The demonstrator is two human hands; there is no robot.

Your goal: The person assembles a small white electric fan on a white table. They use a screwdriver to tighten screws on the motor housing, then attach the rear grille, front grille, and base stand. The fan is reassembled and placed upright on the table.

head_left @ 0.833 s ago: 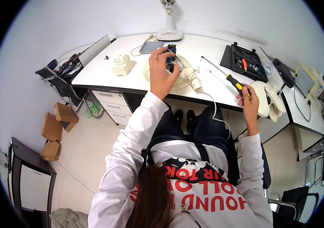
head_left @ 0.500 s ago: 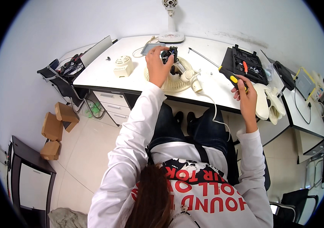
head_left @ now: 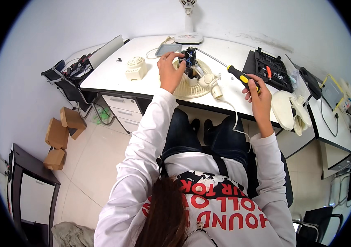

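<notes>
**Screwdriver (head_left: 239,75) swung leftward to the motor unit (head_left: 190,58) since the earlier frame**

From my remote station I note the white desk (head_left: 105,76) bearing a cream fan grille (head_left: 188,92), apparently serving as a base for the motor unit above it. I have the left hand (head_left: 171,72) with fingers against the motor unit's left side, likely steadying it; how firmly, I cannot tell. Right hand (head_left: 259,98) grips the screwdriver's handle, presumably for control; its tip sits at the motor unit's upper right, contact unconfirmed.
</notes>
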